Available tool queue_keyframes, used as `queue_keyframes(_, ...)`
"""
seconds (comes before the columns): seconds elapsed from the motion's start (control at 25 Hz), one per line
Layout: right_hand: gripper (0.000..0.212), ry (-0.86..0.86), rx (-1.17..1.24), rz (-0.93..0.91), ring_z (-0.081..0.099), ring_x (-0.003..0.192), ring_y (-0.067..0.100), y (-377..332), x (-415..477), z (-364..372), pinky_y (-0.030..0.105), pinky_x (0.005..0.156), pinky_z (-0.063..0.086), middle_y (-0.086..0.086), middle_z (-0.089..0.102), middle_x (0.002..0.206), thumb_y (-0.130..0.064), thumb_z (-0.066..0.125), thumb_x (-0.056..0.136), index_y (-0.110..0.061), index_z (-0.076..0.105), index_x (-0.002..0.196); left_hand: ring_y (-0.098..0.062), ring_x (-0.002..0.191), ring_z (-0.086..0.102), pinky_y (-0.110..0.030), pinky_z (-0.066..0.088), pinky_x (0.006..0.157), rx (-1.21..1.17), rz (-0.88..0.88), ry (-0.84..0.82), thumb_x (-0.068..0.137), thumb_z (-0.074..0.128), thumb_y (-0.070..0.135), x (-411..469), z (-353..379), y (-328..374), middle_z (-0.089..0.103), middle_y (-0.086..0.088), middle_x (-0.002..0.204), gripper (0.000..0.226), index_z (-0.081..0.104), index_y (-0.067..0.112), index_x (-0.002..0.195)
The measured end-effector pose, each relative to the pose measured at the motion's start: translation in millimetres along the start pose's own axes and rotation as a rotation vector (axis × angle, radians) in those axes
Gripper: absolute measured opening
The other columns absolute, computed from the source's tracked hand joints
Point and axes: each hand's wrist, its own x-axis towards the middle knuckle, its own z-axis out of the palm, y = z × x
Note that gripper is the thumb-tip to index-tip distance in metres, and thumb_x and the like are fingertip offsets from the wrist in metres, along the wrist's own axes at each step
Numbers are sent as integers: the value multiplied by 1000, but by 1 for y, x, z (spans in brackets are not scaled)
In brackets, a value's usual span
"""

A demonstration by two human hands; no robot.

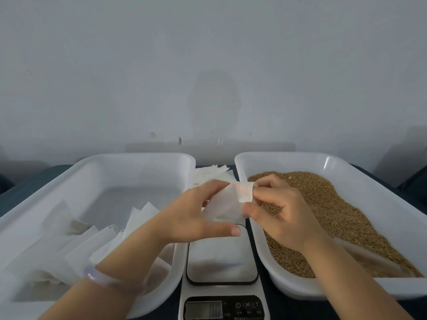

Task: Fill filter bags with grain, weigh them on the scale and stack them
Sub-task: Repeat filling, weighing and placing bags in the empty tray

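Note:
Both hands hold one empty white filter bag (227,204) in the air above the far end of the scale (221,259). My left hand (196,215) holds its left side with the fingers behind it. My right hand (277,211) pinches its folded right edge between thumb and fingertips. Brown grain (335,211) fills the white tray (374,192) on the right. Several filled white bags (76,245) lie in the white tray (138,158) on the left. The scale's platform carries nothing and its display (203,309) shows no readable number.
A heap of empty filter bags (211,173) lies at the back between the two trays. A clear plastic scoop (369,255) rests on the grain at the right tray's near end. The trays stand on a dark tabletop (34,181) against a pale wall.

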Motion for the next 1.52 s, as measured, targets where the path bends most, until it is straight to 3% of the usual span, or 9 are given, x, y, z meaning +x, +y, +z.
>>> queue_keyframes(0.12,46,50,57,-15,58,81,21,0,1,-1,46,74,47,7,62,72,-44,53,83,-5,71,68,-2,68,49,-20,40,66,133,-17,19,89,61,27,0,0,0,55,11,77,9,57,19,92)
queue_keyframes(0.24,49,125,67,-26,60,76,22,0,2,0,46,71,48,10,64,68,-43,55,83,1,70,67,-26,71,44,-38,37,69,56,-31,-10,91,37,35,-4,-5,2,50,-19,78,42,51,-5,88)
queue_keyframes(0.4,49,180,79,-11,61,78,19,1,1,0,42,72,49,6,66,68,-44,55,82,0,71,67,-27,87,53,-40,40,85,145,-85,-23,80,31,32,-3,-6,-2,61,-20,101,48,59,1,105)
queue_keyframes(0.64,56,56,-25,-152,55,73,13,-3,1,1,33,71,45,0,57,66,-53,51,87,-5,64,60,4,132,35,-22,28,111,-44,114,77,63,64,63,-4,-4,8,41,19,141,85,33,37,137)
queue_keyframes(0.88,45,-1,-148,-286,54,76,12,-5,-1,10,30,75,43,-4,52,63,-46,51,89,-12,57,59,-14,129,47,-37,37,109,-393,37,-122,48,81,59,3,0,16,50,-5,138,113,32,18,141)
queue_keyframes(1.0,34,-29,6,-227,54,80,11,-6,-1,9,27,77,37,-11,52,72,-39,46,93,-25,53,63,-11,114,57,-39,45,101,-212,-34,-157,50,87,34,5,6,17,61,5,120,96,41,27,134)
queue_keyframes(1.2,33,-31,149,-156,58,80,24,-2,-1,7,43,72,44,-7,56,75,-33,44,93,-24,60,66,-13,62,65,-28,53,57,-104,-180,-182,71,80,13,9,14,13,66,7,67,41,53,25,99)
queue_keyframes(1.36,30,-65,132,-178,57,81,19,-6,-1,6,36,72,41,-13,53,74,-36,43,94,-28,54,66,-11,66,59,-27,50,64,-28,-135,-171,63,85,27,5,11,16,61,8,75,37,57,31,86)
queue_keyframes(1.52,34,-71,71,-211,56,78,13,-9,-1,7,27,70,39,-11,52,72,-34,43,94,-24,57,64,-35,83,65,-48,53,72,-36,-160,-154,64,81,26,9,14,13,69,-12,86,31,62,17,87)
